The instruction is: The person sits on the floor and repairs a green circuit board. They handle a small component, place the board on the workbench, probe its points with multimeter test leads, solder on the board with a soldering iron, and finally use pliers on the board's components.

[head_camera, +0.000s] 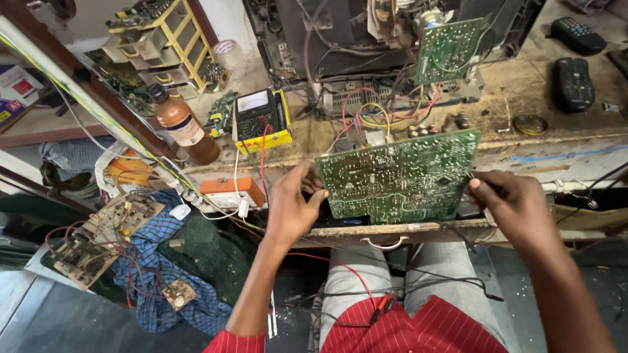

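Note:
A large green circuit board (pixel 400 176) stands on edge in front of me, solder side toward the camera. My left hand (pixel 291 206) grips its left edge. At its right edge, my right hand (pixel 513 206) pinches the board with fingers closed. The board rests over the front lip of a worn wooden workbench (pixel 523 140). A tangle of red, yellow and black wires (pixel 366 117) runs from behind the board toward an opened television chassis (pixel 347 39) at the back.
A yellow multimeter (pixel 263 121) and a brown bottle (pixel 185 124) stand at left, an orange and white power strip (pixel 229 193) below them. Another green board (pixel 448 49) leans upright behind. Two remotes (pixel 574 82) lie at right. An old brown board (pixel 98 238) sits on blue cloth lower left.

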Demonstrator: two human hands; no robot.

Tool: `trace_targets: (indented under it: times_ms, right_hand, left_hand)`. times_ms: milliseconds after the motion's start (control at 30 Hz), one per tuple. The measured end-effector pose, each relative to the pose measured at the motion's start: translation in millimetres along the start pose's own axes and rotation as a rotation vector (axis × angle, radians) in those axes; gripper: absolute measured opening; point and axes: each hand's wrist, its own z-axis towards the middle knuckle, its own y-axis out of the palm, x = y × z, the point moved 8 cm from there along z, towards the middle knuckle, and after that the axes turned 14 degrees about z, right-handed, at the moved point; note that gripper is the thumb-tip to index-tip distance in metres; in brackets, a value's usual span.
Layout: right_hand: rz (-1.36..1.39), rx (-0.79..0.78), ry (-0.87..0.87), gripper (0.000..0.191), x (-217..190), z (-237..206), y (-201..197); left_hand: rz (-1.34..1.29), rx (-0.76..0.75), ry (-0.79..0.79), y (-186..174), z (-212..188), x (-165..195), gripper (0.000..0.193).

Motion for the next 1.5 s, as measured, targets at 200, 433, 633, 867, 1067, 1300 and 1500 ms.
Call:
trace_targets:
  times_ms: [200,433,633,867,1067,1300,1500]
  right_hand:
    - [0.150,0.096,-0.040,0.020,-33,-40,-18]
    - [0.186,0.217,-0.056,0.014,-4,-44,-40]
    - [0.218,0.217,-0.088,0.019,44,-32,-14]
    - [0.168,0.078,-0.244,0.031,30,-32,-1]
    - [0.157,0.064,-0.192,0.027,44,-35,5]
    - [0.383,0.151,-0.122,0.029,69,-44,-8]
    - [0.342,0.317,-0.200,0.013,27,-73,-28]
  left_hand:
    - [0.051,0.226,0.071,-41,-33,34,0.025]
    - [0.173,0.488,0.533,-54,-49,75,0.029]
    - [0.258,0.457,0.632,-8,-51,52,0.023]
    - [0.234,0.391,0.416,56,-60,5,0.019]
    - [-0.042,0.430,0.072,73,-73,-35,0.028]
    - [-0.706,0.395,-0.418,103,-137,-49,0.034]
    - [-1.214,0.132,-0.506,152,-157,-30,0.041]
